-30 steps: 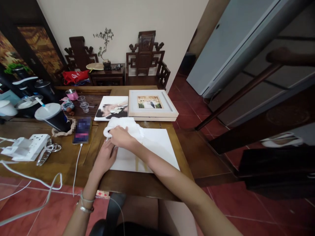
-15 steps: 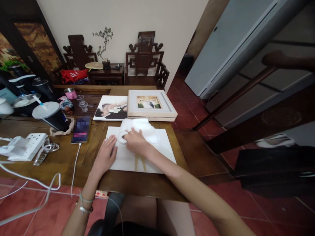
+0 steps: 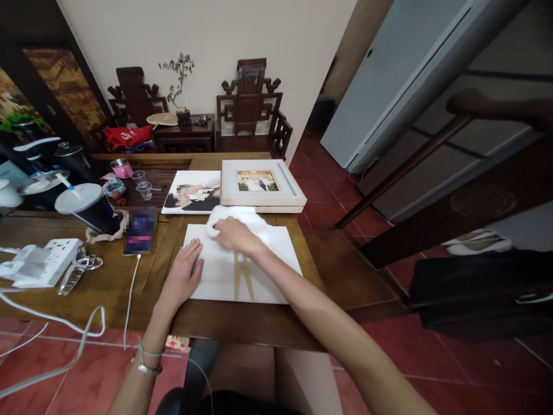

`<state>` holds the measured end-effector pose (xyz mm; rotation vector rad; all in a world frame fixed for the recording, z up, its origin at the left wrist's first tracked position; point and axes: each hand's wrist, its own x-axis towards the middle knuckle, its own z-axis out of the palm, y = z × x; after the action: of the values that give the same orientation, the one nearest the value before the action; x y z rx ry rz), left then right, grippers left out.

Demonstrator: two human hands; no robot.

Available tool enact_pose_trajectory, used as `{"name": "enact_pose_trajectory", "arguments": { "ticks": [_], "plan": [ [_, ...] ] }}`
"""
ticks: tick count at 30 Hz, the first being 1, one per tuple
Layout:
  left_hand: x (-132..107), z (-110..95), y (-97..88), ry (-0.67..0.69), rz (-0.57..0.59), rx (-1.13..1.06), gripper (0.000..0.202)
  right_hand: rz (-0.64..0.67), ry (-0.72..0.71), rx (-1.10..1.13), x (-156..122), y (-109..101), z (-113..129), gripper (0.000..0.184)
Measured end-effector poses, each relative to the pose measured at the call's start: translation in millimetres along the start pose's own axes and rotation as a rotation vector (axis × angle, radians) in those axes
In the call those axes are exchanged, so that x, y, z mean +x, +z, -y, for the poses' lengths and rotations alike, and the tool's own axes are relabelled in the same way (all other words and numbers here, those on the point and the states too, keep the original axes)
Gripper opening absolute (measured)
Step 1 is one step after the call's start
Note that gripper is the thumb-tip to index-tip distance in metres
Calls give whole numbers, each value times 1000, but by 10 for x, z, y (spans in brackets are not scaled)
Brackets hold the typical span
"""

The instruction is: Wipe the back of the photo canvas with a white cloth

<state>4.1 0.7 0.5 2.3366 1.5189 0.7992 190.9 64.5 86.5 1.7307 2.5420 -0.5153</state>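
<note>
A flat white board (image 3: 216, 282) with a tan mark on its lower middle lies near the table's front edge. My right hand (image 3: 235, 235) is closed on a white cloth (image 3: 248, 216) and presses it against the board's upper part. The cloth covers some of the board's far edge. My left hand (image 3: 185, 268) rests on the board's left edge, its fingers stretched out flat. Behind the board lie a photo print (image 3: 196, 193) and a white picture frame (image 3: 298, 196) with a photo in it.
To the left on the wooden table (image 3: 242, 324) are a phone (image 3: 140, 230) on a charging cable, a lidded cup (image 3: 93, 210), a power strip (image 3: 60, 262) and a clear hair clip (image 3: 71, 276). Small clear cups (image 3: 144, 190) stand farther back. Chairs (image 3: 251, 95) line the wall.
My right hand has slid the cloth a little toward the board's far edge, showing more of the tan mark. My left hand stays on the board; the view has shifted slightly.
</note>
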Motion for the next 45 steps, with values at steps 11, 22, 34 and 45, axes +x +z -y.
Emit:
{"name": "enact_pose_trajectory", "arguments": {
  "ticks": [11, 22, 34, 45],
  "plan": [
    [-15, -8, 20, -4, -12, 8, 40, -15, 55, -8, -845, 159, -748, 42],
    [-7, 10, 32, 10, -31, 11, 40, -61, -204, 174, -1448, 190, -757, 40],
    [3, -34, -40, -3, -15, -27, 40, -182, -208, 34, -908, 397, -889, 44],
    [-12, 12, 20, 2, -28, -28, 41, -12, -275, 190, -1547, 202, -759, 38]
  ]
}}
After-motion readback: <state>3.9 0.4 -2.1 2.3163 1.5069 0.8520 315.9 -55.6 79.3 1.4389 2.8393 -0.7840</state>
